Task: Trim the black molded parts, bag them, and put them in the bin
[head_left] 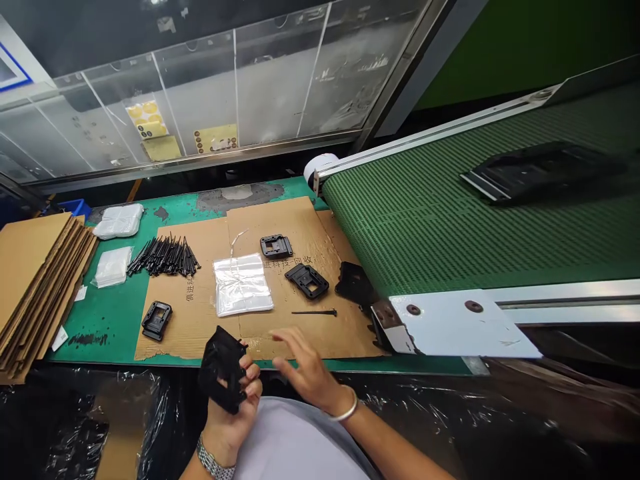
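Black plastic bracket (221, 370) clamped in the left hand (231, 420), long axis tipped to about 11 o'clock, right hand (306, 373) open and empty, just off at 3 o'clock.

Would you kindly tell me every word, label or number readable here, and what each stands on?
"进料" followed by blurred characters: on the cardboard sheet.
Vertical characters on the same sheet: too blurred.
Yellow stickers on the glass panel: too small.
White label on the cardboard stack: too small.
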